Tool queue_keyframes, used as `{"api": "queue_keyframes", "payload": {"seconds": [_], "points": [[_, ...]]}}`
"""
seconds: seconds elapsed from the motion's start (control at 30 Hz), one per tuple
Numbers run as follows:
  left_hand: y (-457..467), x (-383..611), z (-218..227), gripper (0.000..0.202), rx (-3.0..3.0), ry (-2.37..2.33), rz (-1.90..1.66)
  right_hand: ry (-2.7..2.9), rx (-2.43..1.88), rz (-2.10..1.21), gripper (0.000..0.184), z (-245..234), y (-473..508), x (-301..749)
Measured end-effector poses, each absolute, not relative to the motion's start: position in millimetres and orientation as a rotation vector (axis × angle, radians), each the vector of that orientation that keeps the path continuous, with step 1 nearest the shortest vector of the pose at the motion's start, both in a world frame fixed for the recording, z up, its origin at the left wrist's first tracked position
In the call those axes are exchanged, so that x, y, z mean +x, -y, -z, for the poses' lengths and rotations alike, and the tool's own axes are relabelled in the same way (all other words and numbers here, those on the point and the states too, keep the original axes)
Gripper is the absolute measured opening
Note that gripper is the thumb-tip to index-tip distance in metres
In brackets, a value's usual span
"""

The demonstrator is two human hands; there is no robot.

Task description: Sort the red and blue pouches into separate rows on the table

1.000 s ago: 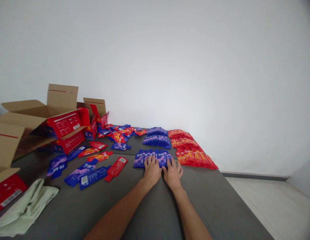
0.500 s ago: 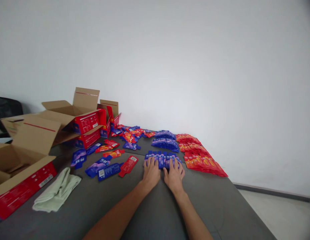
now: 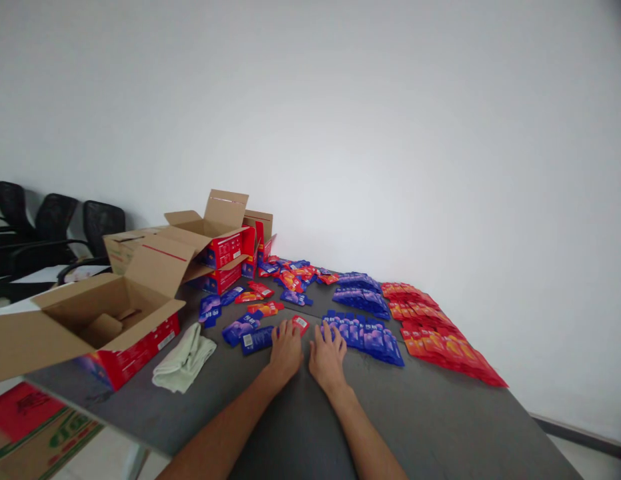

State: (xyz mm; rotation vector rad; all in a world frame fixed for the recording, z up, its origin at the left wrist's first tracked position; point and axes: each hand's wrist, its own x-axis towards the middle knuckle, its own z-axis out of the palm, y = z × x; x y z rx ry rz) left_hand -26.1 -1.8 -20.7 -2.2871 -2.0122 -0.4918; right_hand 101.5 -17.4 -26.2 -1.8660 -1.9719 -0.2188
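Observation:
Both my hands lie flat on the grey table (image 3: 440,427), side by side, fingers stretched forward. My left hand (image 3: 286,350) holds nothing; its fingertips reach a loose red sachet (image 3: 301,324) and a loose blue sachet (image 3: 257,339). My right hand (image 3: 327,353) is also empty, with its fingertips at the left end of a fanned row of blue sachets (image 3: 365,333). A second blue row (image 3: 361,299) lies behind it, and a long row of red sachets (image 3: 440,333) runs along the right.
Open red-sided cardboard boxes stand on the left: a near one (image 3: 100,327) and further ones (image 3: 215,243). A pale green cloth (image 3: 183,350) lies beside the near box. Loose sachets (image 3: 290,277) are scattered at the back. Black chairs (image 3: 55,227) stand far left. The table edge runs front left.
The view has swung left, bringing chairs and the near box into sight. Both hands have slid left off the blue row; only the right fingertips still touch its end.

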Motion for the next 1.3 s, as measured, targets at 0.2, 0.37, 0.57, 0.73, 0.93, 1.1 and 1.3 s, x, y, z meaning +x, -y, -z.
{"api": "queue_keyframes", "payload": {"seconds": [0.2, 0.37, 0.57, 0.73, 0.93, 1.1, 1.3], "points": [[7, -66, 20, 0.056, -2.191, 2.105, 0.456, 2.053, -1.8, 0.134, 0.049, 24, 20, 68], [9, -85, 23, 0.047, -2.109, 2.18, 0.459, 2.184, -1.764, 0.025, 0.066, 25, 21, 58], [11, -94, 20, 0.036, -2.122, 2.147, 0.414, 2.271, -1.734, -0.123, 0.067, 27, 25, 60], [11, -95, 14, 0.038, -2.07, 2.155, 0.449, 2.273, -1.701, -0.152, 0.069, 25, 28, 66], [1, -100, -1, 0.032, -1.988, 2.397, 0.482, 2.282, -1.721, -0.193, 0.07, 26, 27, 70], [-6, -87, -5, 0.027, -2.084, 2.401, 0.691, 2.233, -1.687, -0.252, 0.07, 25, 25, 76], [-11, -44, -3, 0.026, -2.229, 2.283, 1.18, 1.936, -1.713, -0.27, 0.039, 13, 22, 102]]}}
